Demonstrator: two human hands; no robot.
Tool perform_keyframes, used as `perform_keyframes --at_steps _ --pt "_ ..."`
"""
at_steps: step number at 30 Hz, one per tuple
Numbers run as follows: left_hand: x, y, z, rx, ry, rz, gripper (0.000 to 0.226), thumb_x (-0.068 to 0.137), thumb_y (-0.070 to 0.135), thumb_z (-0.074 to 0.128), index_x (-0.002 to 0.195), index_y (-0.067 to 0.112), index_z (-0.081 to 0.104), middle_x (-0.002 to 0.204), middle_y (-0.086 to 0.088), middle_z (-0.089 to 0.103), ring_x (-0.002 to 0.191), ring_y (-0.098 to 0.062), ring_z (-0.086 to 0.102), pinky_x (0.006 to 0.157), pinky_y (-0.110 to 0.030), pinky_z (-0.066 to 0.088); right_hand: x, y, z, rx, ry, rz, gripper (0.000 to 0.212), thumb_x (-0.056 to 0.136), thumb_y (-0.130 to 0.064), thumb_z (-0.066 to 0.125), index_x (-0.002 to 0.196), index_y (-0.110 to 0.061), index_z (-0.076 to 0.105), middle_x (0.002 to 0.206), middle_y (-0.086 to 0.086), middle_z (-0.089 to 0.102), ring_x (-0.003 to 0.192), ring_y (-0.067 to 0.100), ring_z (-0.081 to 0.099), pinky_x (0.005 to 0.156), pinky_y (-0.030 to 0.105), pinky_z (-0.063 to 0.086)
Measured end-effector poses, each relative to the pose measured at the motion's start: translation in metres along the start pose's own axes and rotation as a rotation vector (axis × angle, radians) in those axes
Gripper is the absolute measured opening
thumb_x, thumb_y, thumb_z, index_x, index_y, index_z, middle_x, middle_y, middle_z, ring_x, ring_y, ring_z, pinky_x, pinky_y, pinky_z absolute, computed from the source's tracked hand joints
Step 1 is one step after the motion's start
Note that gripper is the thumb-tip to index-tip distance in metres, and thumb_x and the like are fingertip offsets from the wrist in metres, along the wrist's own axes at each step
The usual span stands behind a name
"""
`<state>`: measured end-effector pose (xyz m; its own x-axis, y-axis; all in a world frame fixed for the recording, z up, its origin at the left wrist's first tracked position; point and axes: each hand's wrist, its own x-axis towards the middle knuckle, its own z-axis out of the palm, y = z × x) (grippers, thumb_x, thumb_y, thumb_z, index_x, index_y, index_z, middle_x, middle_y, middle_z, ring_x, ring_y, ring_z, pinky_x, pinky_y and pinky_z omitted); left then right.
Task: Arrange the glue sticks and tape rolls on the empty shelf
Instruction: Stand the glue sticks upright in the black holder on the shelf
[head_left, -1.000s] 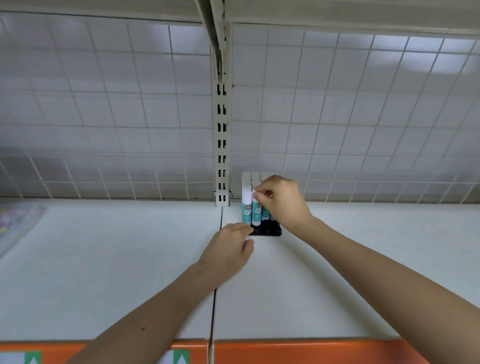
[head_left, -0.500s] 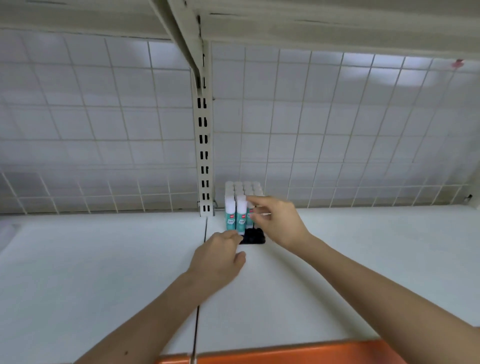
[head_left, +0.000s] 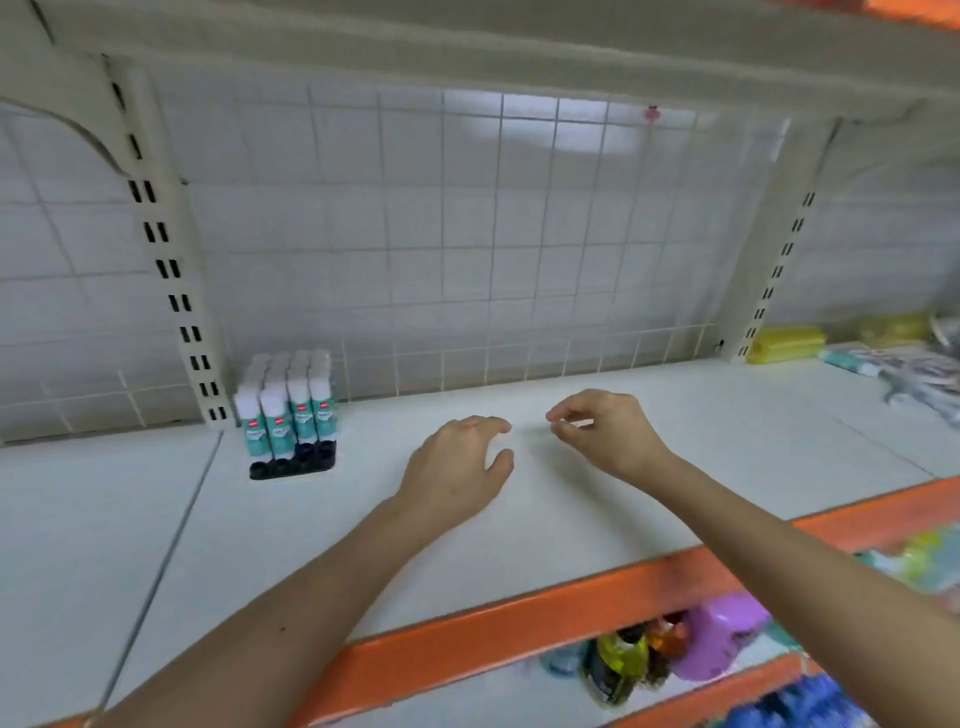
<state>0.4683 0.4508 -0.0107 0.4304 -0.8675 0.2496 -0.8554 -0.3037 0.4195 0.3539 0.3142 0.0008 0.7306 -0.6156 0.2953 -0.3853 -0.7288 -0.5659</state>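
At the far left, close against the slotted upright (head_left: 176, 306) and the wire grid back (head_left: 519, 260): the glue sticks (head_left: 285, 410), standing upright in tight rows on a black tray (head_left: 291, 465), at the rear corner of the shelf (head_left: 675, 441). Set there most likely to begin the display from the corner, with the tray holding the thin tubes against toppling and the labels turned to the front. Rear rows hidden behind the front four, so no sure count possible. Further right, well apart from the sticks, the left hand (head_left: 457, 467), low over the bare board, palm down, fingers loosely bent, grasping nothing; touching the board or just above it, hard to say. Just beside it, not touching, the right hand (head_left: 608, 434), thumb and forefinger tips brought nearly together; perhaps pinching something very small, perhaps nothing, cannot tell through this blur. Both near the middle of the board, seemingly free for the next item. No tape rolls to be seen anywhere, so presumably yet to be fetched from outside the view. At the right end, past the second upright (head_left: 774, 280), a yellow packet (head_left: 787, 343) and other goods, smeared and cut off by the edge. Below the orange edge strip (head_left: 519, 623), a purple object (head_left: 717, 639) among blurred wares, not identifiable.
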Motion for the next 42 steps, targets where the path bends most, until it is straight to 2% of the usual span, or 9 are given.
perform_keyframes --at_steps 4,9,18,22,27,34,37,39,42 --pt "0.022 0.063 0.038 -0.063 -0.033 0.051 0.038 0.093 0.031 0.044 0.131 0.025 0.048 0.136 0.007 0.050 0.125 -0.014 0.044 0.102 -0.032 0.039 -0.022 0.052 -0.048 -0.041 0.002 0.056 0.016 0.086 -0.012 0.059 0.096 -0.008 0.070 0.106 0.007 0.065 0.098 0.019 0.059 0.093 0.028 0.045" --pt "0.045 0.132 0.080 -0.125 -0.070 0.128 0.038 0.093 0.030 0.046 0.130 0.023 0.049 0.133 0.005 0.053 0.121 -0.016 0.048 0.100 -0.033 0.040 -0.048 0.111 -0.096 -0.092 0.035 0.102 0.015 0.085 -0.012 0.060 0.094 -0.006 0.070 0.102 0.009 0.067 0.095 0.021 0.061 0.086 0.020 0.042" --pt "0.100 0.211 0.137 -0.154 -0.169 0.259 0.037 0.092 0.028 0.047 0.128 0.021 0.051 0.133 0.004 0.054 0.122 -0.016 0.048 0.101 -0.032 0.040 -0.062 0.192 -0.155 -0.117 0.114 0.225 0.014 0.084 -0.011 0.060 0.093 -0.006 0.070 0.100 0.010 0.068 0.094 0.020 0.061 0.083 0.018 0.040" --pt "0.142 0.244 0.165 -0.184 -0.195 0.320 0.038 0.092 0.028 0.047 0.129 0.021 0.051 0.133 0.004 0.053 0.123 -0.016 0.047 0.102 -0.031 0.039 -0.053 0.232 -0.179 -0.147 0.133 0.275 0.015 0.085 -0.012 0.059 0.094 -0.006 0.070 0.100 0.010 0.067 0.095 0.021 0.061 0.090 0.028 0.045" --pt "0.196 0.281 0.194 -0.211 -0.228 0.378 0.036 0.092 0.028 0.048 0.127 0.021 0.052 0.132 0.003 0.055 0.122 -0.016 0.048 0.100 -0.029 0.039 -0.035 0.284 -0.213 -0.202 0.183 0.345 0.016 0.084 -0.011 0.060 0.096 -0.007 0.070 0.101 0.012 0.068 0.095 0.023 0.061 0.091 0.033 0.045" --pt "0.249 0.328 0.238 -0.207 -0.304 0.416 0.036 0.092 0.028 0.049 0.127 0.018 0.053 0.130 0.000 0.056 0.120 -0.017 0.050 0.100 -0.030 0.040 -0.032 0.359 -0.261 -0.305 0.213 0.475 0.023 0.084 -0.011 0.060 0.106 -0.009 0.066 0.109 0.011 0.063 0.098 0.023 0.057 0.079 0.019 0.036" --pt "0.264 0.347 0.256 -0.214 -0.313 0.395 0.036 0.091 0.028 0.051 0.125 0.017 0.054 0.128 -0.003 0.057 0.119 -0.020 0.051 0.099 -0.032 0.042 -0.028 0.386 -0.278 -0.313 0.221 0.497 0.025 0.083 -0.004 0.058 0.106 -0.007 0.066 0.110 0.013 0.063 0.098 0.025 0.058 0.077 0.016 0.035" --pt "0.274 0.361 0.268 -0.225 -0.310 0.375 0.035 0.090 0.027 0.052 0.123 0.017 0.055 0.125 -0.004 0.059 0.117 -0.022 0.053 0.096 -0.032 0.043 -0.023 0.403 -0.287 -0.324 0.216 0.504 0.026 0.082 -0.003 0.058 0.106 -0.007 0.066 0.112 0.013 0.063 0.099 0.025 0.058 0.081 0.020 0.038" --pt "0.285 0.379 0.285 -0.213 -0.313 0.377 0.035 0.089 0.024 0.052 0.124 0.016 0.055 0.124 -0.005 0.058 0.116 -0.023 0.052 0.093 -0.029 0.041 -0.018 0.425 -0.297 -0.367 0.142 0.533 0.023 0.085 -0.013 0.058 0.107 -0.011 0.067 0.113 0.011 0.064 0.102 0.025 0.058 0.085 0.028 0.043"
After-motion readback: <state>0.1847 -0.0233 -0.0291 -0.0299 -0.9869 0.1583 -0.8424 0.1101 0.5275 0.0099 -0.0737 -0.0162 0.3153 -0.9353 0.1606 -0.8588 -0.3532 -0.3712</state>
